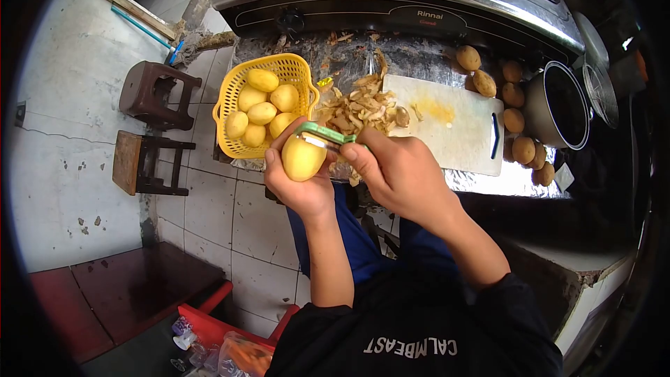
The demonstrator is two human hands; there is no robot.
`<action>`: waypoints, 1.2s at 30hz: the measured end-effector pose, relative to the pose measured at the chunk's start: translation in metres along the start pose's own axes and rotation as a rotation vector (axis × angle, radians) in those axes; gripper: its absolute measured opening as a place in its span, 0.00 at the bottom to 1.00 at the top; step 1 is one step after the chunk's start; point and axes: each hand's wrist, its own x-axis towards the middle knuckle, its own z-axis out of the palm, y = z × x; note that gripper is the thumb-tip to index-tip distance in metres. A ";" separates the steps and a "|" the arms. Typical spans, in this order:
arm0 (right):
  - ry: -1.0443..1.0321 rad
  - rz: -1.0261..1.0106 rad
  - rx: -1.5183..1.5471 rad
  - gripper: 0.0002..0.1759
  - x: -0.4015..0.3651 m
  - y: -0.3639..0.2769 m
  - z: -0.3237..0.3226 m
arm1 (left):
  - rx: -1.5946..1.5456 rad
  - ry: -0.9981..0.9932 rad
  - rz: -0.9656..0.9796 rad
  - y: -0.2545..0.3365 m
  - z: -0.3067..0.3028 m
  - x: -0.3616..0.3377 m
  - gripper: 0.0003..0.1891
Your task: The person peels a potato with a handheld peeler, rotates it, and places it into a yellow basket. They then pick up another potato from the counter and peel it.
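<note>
My left hand (pixel 302 190) is closed around a peeled yellow potato (pixel 304 158), held up in front of the counter. In my right hand (pixel 408 178) is a green-handled peeler (pixel 326 132), its blade against the upper end of that potato. Behind my left hand stands a yellow plastic basket (pixel 225 106) holding several peeled potatoes (pixel 262 113). A heap of brown peelings (pixel 359 106) lies between the basket and a white cutting board (pixel 464 141), just beyond my hands.
Several unpeeled potatoes (pixel 513 121) line the counter's right side beside a metal pot (pixel 558 105). A black stove (pixel 419 17) spans the back. Two stools (pixel 157 94) stand on the tiled floor at left.
</note>
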 end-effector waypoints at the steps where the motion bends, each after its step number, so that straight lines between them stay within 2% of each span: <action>1: -0.021 -0.020 -0.046 0.24 -0.005 -0.005 0.003 | 0.015 -0.051 0.022 -0.002 -0.003 0.001 0.31; 3: -0.056 -0.030 -0.119 0.25 -0.011 -0.012 0.005 | 0.024 -0.149 0.030 -0.003 -0.010 0.002 0.30; 7: -0.055 -0.028 -0.087 0.25 -0.006 -0.015 0.001 | -0.078 -0.195 0.032 0.002 -0.011 -0.002 0.29; 13: -0.030 -0.038 -0.090 0.26 0.001 -0.018 -0.004 | 0.097 -0.257 0.124 0.001 -0.022 -0.003 0.29; 19: -0.024 -0.029 -0.148 0.27 0.002 -0.017 -0.005 | 0.309 -0.255 0.266 0.005 -0.027 0.000 0.28; 22: -0.040 -0.029 -0.168 0.27 0.004 -0.015 -0.005 | 0.161 -0.217 0.253 0.004 -0.022 0.001 0.28; 26: -0.006 -0.045 -0.126 0.27 0.009 -0.006 -0.003 | 0.251 -0.208 0.321 0.001 -0.024 0.002 0.29; 28: 0.003 -0.035 -0.098 0.26 0.013 0.000 -0.004 | 0.148 -0.218 0.113 0.006 -0.019 0.000 0.31; 31: 0.026 0.072 -0.079 0.25 0.020 0.011 -0.005 | 0.108 -0.256 0.072 0.000 -0.021 0.005 0.31; 32: 0.027 0.068 -0.080 0.25 0.022 0.018 -0.003 | 0.098 -0.270 0.021 -0.001 -0.022 0.005 0.32; 36: 0.083 0.079 -0.152 0.25 0.023 0.032 0.002 | 0.109 -0.245 0.017 0.003 -0.019 0.005 0.32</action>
